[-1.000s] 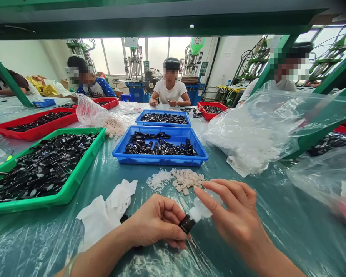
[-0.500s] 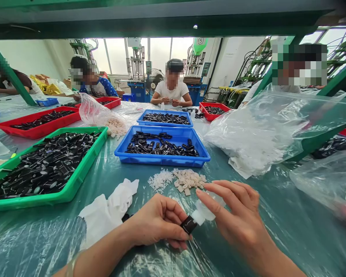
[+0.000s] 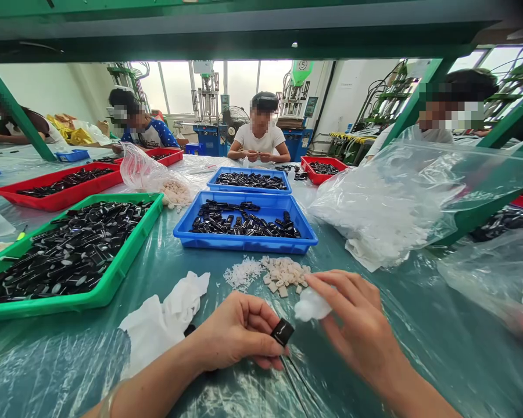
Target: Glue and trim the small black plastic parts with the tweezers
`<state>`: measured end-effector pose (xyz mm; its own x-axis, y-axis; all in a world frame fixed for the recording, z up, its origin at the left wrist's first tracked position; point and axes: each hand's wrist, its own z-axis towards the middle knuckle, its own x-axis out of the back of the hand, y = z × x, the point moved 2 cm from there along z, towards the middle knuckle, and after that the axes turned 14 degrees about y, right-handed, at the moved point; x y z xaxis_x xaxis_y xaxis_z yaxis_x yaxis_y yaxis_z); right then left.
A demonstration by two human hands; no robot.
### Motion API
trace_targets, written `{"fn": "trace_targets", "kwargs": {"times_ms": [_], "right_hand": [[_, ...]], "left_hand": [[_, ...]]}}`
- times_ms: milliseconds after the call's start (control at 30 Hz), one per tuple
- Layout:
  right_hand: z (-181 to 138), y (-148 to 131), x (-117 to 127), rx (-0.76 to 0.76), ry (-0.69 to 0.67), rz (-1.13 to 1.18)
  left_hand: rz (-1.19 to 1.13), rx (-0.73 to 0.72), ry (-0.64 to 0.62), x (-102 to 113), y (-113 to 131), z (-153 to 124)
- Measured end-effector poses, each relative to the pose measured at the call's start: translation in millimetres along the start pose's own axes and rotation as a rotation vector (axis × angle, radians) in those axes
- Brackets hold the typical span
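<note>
the left hand [image 3: 239, 334] comes in from the lower left, forearm slanting up to the middle, palm turned inward; thumb and curled fingers pinch a small black piece [image 3: 283, 332] at their tips, its glossy flat face tilted up, with a short pale streak on it. the right hand [image 3: 359, 325] reaches in from the lower right, back of the hand upward, fingers stretched to the left and arched around a white bottle [image 3: 311, 306], the thumb below it. the grip is narrow on the left, wider on the right. the bottle is near the black piece, up and to its right, with a gap between them.

the bottle's far side is behind the right fingers, and its outline is soft, so its full shape is hard to make out. the lower edge of the black piece is covered by the left thumb. both forearms are cut off at the bottom edge. a dark item peeks out beside a crumpled white cloth [image 3: 169, 316], mostly hidden by the left wrist.

just beyond the hands lie a heap of white bits [image 3: 243, 273] and a heap of beige pieces [image 3: 285, 274]. behind them a blue tray [image 3: 244, 242] holds more black pieces; a fuller green tray [image 3: 133, 255] sits to the left, a clear plastic bag [image 3: 387, 203] to the right.
</note>
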<state>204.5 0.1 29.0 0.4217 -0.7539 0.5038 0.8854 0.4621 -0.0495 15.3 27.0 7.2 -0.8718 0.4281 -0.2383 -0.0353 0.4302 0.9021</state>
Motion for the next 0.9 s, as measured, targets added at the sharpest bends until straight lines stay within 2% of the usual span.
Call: {"fn": "trace_targets", "kwargs": {"times_ms": [67, 200, 267, 467, 667, 800, 900], "right_hand": [[-3.2, 12.2, -3.8, -0.164, -0.039, 0.04], [-8.2, 40.6, -10.5, -0.653, -0.163, 0.052], [-9.9, 52.6, -13.3, -0.774, -0.197, 0.027], [-17.5, 76.2, -22.7, -0.879, -0.221, -0.009], [-22.2, 80.0, -27.5, -0.875, -0.201, 0.013], [-19.5, 78.0, -22.7, -0.824, -0.076, -0.024], [-12.9, 66.6, -12.0, -0.713, 0.055, -0.049]], "left_hand": [[-0.016, -0.026, 0.032, 0.7, 0.4, 1.0], [-0.037, -0.054, 0.093, 1.3, 4.2, 0.8], [-0.039, -0.051, 0.132, 1.5, 7.0, -0.1], [-0.033, -0.051, 0.219, 1.6, 12.8, -1.6], [-0.066, -0.071, 0.28, 3.3, 12.0, 1.0], [-0.073, -0.07, 0.309, 4.9, 11.5, 2.3], [-0.068, -0.069, 0.323, 5.4, 11.1, 2.8]]}}
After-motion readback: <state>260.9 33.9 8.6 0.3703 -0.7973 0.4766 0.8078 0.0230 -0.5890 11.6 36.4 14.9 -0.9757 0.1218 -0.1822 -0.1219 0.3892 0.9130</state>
